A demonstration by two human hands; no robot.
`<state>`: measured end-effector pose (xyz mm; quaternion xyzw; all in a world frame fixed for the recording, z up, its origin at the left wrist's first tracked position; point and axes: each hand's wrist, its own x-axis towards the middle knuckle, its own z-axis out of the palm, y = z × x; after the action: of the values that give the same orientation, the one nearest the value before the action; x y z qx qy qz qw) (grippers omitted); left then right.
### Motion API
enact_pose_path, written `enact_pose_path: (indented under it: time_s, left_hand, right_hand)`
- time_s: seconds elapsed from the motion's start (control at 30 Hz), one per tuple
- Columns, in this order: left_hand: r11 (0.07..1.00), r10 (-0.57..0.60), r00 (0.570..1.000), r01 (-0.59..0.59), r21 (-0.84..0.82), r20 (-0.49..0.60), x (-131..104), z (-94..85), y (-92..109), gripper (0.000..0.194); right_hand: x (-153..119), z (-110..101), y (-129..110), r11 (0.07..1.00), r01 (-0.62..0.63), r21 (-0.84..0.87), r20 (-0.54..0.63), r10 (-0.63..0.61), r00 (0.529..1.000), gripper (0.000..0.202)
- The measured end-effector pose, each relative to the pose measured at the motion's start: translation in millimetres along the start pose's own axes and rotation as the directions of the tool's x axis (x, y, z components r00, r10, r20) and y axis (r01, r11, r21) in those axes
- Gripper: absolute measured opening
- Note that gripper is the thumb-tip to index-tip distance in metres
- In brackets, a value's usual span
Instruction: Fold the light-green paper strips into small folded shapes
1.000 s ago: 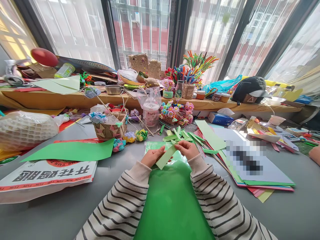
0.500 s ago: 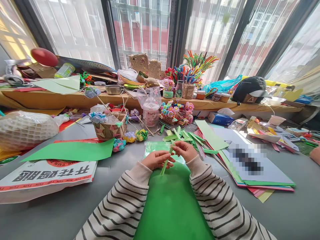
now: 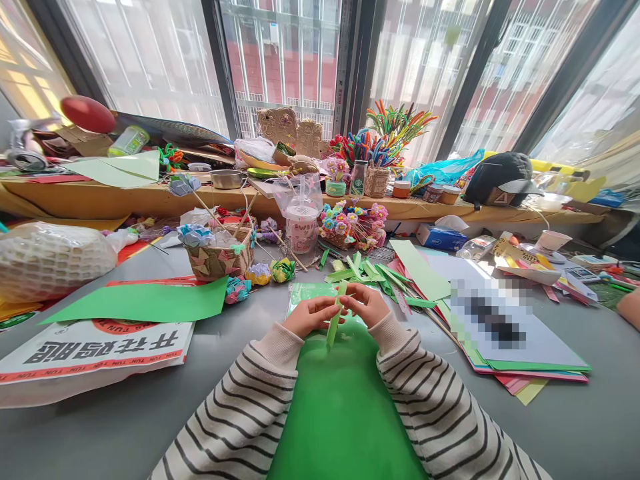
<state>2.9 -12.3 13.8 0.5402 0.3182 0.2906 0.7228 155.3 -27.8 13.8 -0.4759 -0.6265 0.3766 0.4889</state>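
Note:
A light green paper strip (image 3: 333,328) is pinched between my two hands, slanting upright over a green sheet (image 3: 345,413) on the grey table. My left hand (image 3: 311,316) grips the strip from the left, fingers closed about its middle. From the right, the fingertips of my right hand (image 3: 366,305) close on its upper part. Whether the strip is folded at the fingers is hidden. Just beyond my hands lies a pile of cut green paper strips (image 3: 367,268). A clear plastic packet (image 3: 300,291) sits partly under my hands on the sheet's far end.
Left stand a woven basket of paper flowers (image 3: 220,257) and a green paper sheet (image 3: 135,301) on a printed bag (image 3: 100,353). A lidded cup (image 3: 301,230) stands behind. Stacked papers (image 3: 520,320) lie right; another person's hand (image 3: 629,309) shows at the right edge.
The paper strip has turned so that its broader face shows, and it stands a little more upright. My right hand has shifted slightly down and left, closer to my left hand.

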Motion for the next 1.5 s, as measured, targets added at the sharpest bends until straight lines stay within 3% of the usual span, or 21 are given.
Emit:
enact_pose_path:
  time_s: [0.2,0.37,0.67,0.9,1.23,1.37,1.5]
  left_hand:
    - [1.000,0.010,0.997,-0.009,0.007,-0.078,0.4,-0.8,-0.7,0.042]
    - [0.999,0.025,0.997,-0.027,-0.032,-0.076,2.8,-3.7,-4.6,0.041]
    - [0.983,0.114,0.975,-0.082,0.166,-0.193,1.7,2.1,-3.5,0.031]
    - [0.983,0.121,0.970,-0.087,0.162,-0.212,4.2,1.1,-8.3,0.036]
    - [0.984,0.158,0.918,-0.117,0.132,-0.365,6.1,0.7,-6.3,0.029]
    - [0.994,0.105,0.921,-0.099,0.036,-0.376,5.4,1.1,-5.5,0.029]
    - [0.996,0.081,0.920,-0.093,-0.012,-0.385,5.7,0.2,-6.5,0.028]
  right_hand:
    - [-0.4,-0.6,1.6,0.997,-0.028,0.069,-0.014,0.029,0.999,0.025]
    - [-0.3,-1.2,3.9,0.998,-0.035,0.049,-0.062,0.038,0.997,0.023]
    - [-1.6,2.7,4.6,0.977,0.047,-0.206,-0.078,-0.064,0.995,0.021]
    - [-4.1,5.9,4.1,0.931,0.041,-0.361,-0.224,-0.129,0.966,0.021]
    - [-5.4,10.1,1.8,0.913,0.143,-0.383,-0.169,-0.221,0.960,0.013]
    - [-7.6,9.9,-2.2,0.863,0.244,-0.443,-0.150,-0.339,0.929,0.012]
    - [-10.0,10.1,-4.9,0.750,0.367,-0.551,-0.073,-0.481,0.874,0.014]
